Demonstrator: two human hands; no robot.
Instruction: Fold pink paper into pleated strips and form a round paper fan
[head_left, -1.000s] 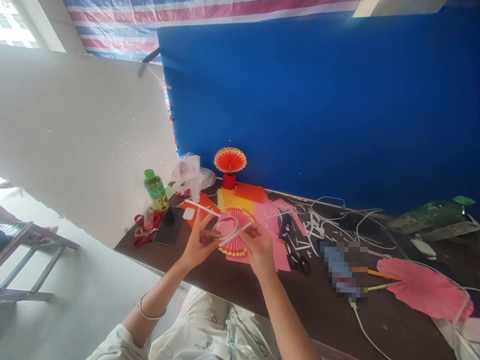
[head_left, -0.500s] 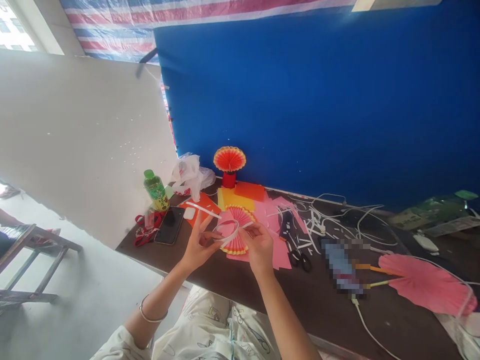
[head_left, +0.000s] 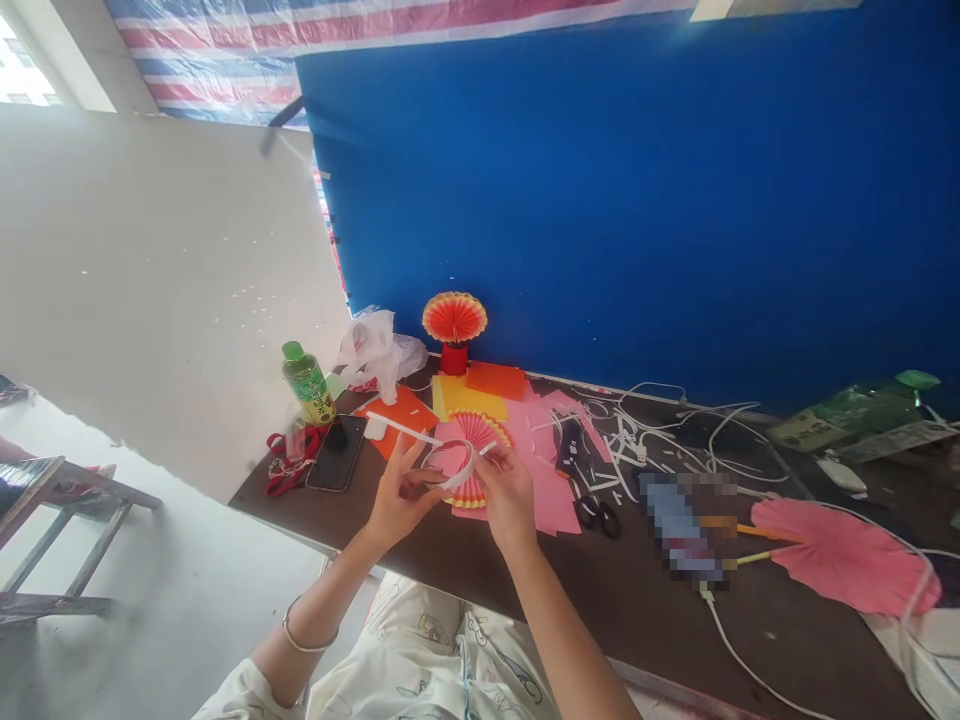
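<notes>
Above the table, my left hand (head_left: 399, 505) holds a white tape roll (head_left: 457, 474), its fingers curled at the roll's left side. A long white tape strip (head_left: 401, 428) runs from near the left fingertips out to the upper left. My right hand (head_left: 511, 498) pinches at the roll's right side, with a short white end showing above its fingertips. Behind the roll lies a pleated pink and red paper fan (head_left: 480, 432) with a yellow edge, partly hidden by the roll and hands. Pink paper sheets (head_left: 551, 495) lie under it.
Black scissors (head_left: 598, 515) and white paper scraps lie right of the sheets. A phone (head_left: 337, 453) and green-capped bottle (head_left: 309, 385) stand left. A round paper fan (head_left: 454, 318) stands at the back. White cables (head_left: 720, 430) and a pink fan (head_left: 847, 555) are at right.
My right hand has shifted slightly left, closer to the roll, and the white end by its fingers now points up. The left hand keeps its hold; the view has moved a little.
</notes>
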